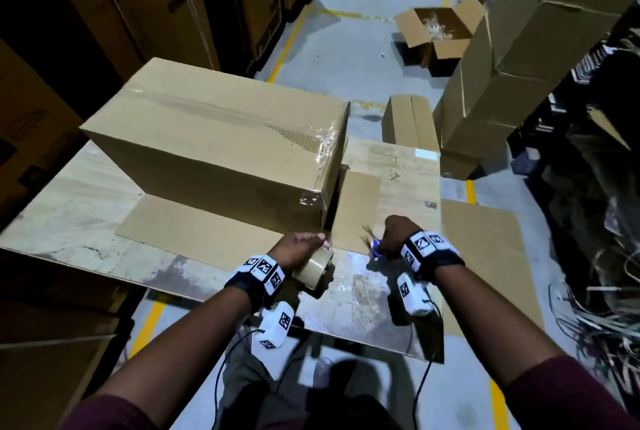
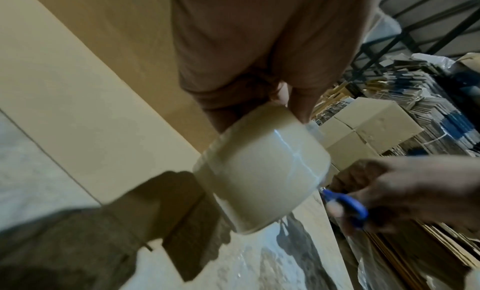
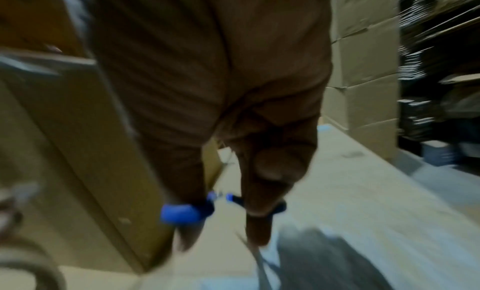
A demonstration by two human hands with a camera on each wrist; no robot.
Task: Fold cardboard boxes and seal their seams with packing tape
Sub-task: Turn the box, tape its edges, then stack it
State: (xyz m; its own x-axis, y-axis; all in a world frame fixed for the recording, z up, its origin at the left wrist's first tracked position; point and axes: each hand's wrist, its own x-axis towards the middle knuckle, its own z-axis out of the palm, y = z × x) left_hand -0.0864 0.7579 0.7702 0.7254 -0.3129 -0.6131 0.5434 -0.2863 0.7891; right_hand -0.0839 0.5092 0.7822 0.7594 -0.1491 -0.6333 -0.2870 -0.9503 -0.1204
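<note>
A large cardboard box (image 1: 221,138) stands on the table (image 1: 69,208), its top seam covered with clear tape; two flaps lie flat at its base. My left hand (image 1: 298,249) grips a roll of packing tape (image 1: 313,270) (image 2: 262,169) just above the table's near edge. My right hand (image 1: 394,232) holds blue-handled scissors (image 1: 375,247) (image 3: 182,212) a little to the right of the roll; their blades are blurred. In the left wrist view the scissors (image 2: 348,206) sit right beside the roll.
Stacked cardboard boxes (image 1: 502,83) rise at the right. An open box (image 1: 440,31) and a small box (image 1: 410,121) sit on the floor beyond the table. Flat cardboard (image 1: 485,256) lies at the right. Tall cartons line the left; tangled straps (image 1: 606,308) lie far right.
</note>
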